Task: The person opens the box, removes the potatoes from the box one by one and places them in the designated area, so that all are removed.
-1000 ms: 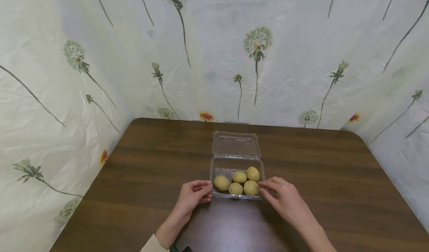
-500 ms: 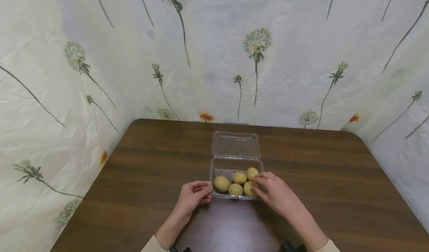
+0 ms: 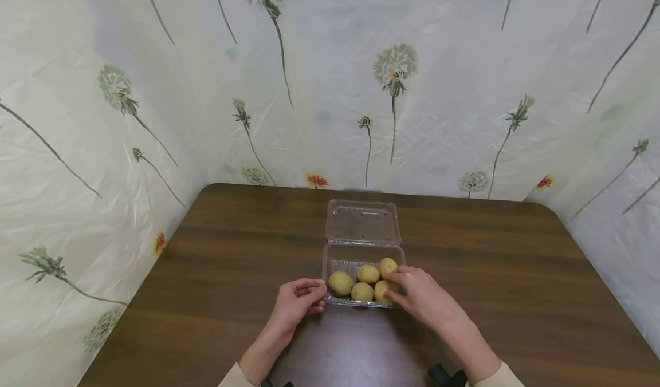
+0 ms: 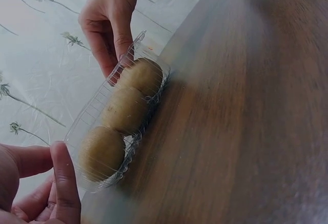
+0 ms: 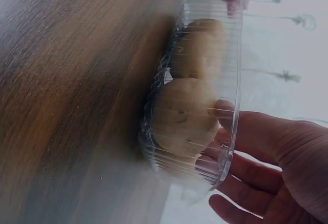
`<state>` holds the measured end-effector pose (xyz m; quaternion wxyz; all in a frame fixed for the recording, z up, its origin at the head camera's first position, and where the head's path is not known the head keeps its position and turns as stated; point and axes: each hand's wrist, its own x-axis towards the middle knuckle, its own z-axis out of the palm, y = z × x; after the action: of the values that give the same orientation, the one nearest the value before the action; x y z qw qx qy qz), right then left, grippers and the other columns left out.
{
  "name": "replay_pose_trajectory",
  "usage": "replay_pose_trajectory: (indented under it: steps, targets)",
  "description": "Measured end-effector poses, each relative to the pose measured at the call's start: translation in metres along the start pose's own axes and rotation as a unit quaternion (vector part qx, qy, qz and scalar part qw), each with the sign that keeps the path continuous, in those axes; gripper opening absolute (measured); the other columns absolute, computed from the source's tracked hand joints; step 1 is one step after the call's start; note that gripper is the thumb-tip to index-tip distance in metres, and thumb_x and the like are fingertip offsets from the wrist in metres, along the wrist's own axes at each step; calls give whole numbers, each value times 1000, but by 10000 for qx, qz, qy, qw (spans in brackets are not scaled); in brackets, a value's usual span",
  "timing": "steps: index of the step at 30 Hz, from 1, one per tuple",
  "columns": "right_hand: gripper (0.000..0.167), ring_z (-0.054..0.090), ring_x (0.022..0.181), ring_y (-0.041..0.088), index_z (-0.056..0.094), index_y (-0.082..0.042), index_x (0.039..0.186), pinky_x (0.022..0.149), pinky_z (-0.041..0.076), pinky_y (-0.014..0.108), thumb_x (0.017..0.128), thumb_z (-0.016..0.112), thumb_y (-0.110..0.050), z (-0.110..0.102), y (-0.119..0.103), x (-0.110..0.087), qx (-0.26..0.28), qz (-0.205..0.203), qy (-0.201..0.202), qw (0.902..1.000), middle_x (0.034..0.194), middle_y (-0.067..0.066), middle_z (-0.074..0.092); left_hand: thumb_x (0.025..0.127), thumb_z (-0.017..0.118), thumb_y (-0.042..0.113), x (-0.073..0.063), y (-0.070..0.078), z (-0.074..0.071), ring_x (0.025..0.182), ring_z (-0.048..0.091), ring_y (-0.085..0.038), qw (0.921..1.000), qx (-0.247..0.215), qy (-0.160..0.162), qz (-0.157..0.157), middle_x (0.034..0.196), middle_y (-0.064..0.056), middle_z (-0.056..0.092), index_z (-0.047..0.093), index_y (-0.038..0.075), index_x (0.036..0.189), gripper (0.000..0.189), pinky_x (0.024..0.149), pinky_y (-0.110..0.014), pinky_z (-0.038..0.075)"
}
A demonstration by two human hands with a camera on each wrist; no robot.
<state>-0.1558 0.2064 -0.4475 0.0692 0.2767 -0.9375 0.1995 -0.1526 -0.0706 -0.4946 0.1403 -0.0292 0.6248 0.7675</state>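
A clear hinged plastic container (image 3: pixel 340 253) lies with its lid folded back on the brown table, and several potatoes (image 3: pixel 341 283) sit in its tray. My left hand (image 3: pixel 296 304) pinches the tray's left rim between thumb and index finger, near the front corner. Over the right rim reaches my right hand (image 3: pixel 425 298), its thumb and fingers inside the tray around the front right potato (image 3: pixel 381 291). That potato (image 5: pixel 184 116) rests low in the tray in the right wrist view, with the thumb against it. Some right fingertips are hidden behind the potato and plastic wall.
The wooden table (image 3: pixel 247 232) extends to both sides of the container. Its lid (image 3: pixel 362 221) lies flat toward the far edge. A floral plastic sheet (image 3: pixel 330 89) hangs behind and beside the table.
My right hand has moved left from the container's right rim into the tray and onto the front right potato, which has shifted slightly left. My left hand stays at the left rim.
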Motion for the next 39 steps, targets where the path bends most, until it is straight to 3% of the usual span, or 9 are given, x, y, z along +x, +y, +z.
replay_pose_trajectory:
  steps: [10, 18, 25, 33, 39]
  targets:
    - [26, 58, 82, 14, 73, -1, 104, 68, 53, 32, 81, 80, -12, -1, 0, 1, 18, -28, -95, 9999, 92, 1, 62, 90, 72, 9, -2, 2, 1, 68, 64, -12, 10000, -27, -11, 41, 86, -8, 68, 61, -14, 114, 35, 65, -23, 58]
    - [22, 63, 84, 20, 72, -4, 97, 74, 55, 38, 79, 82, -12, -2, 0, 5, -93, -230, -205, 9995, 91, 3, 69, 89, 73, 10, 1, -1, 1, 67, 64, -12, 10000, 56, 4, 47, 84, -8, 68, 62, -14, 112, 35, 64, -23, 58]
    - [30, 60, 85, 15, 73, -1, 103, 70, 54, 32, 79, 82, -15, -5, 0, 7, 23, -178, -467, 9987, 95, 2, 63, 89, 74, 10, 2, -3, -1, 67, 64, -13, 9999, 115, 86, 19, 84, -7, 68, 65, -12, 111, 32, 64, -24, 58]
    - [27, 57, 79, 12, 74, -2, 100, 66, 52, 29, 78, 84, -15, -10, 1, 14, 124, -235, -839, 9961, 89, -3, 58, 89, 74, 11, 4, -5, -2, 68, 64, -13, 9998, 151, 82, 50, 86, -8, 68, 65, -11, 110, 32, 65, -24, 58]
    - [28, 56, 79, 11, 72, -3, 99, 66, 51, 28, 77, 84, -16, -13, 4, 23, 367, -55, -1211, 9920, 91, -1, 63, 89, 74, 11, 3, -4, -1, 68, 64, -12, 9998, 152, 65, 84, 87, -9, 68, 64, -12, 111, 34, 65, -23, 58]
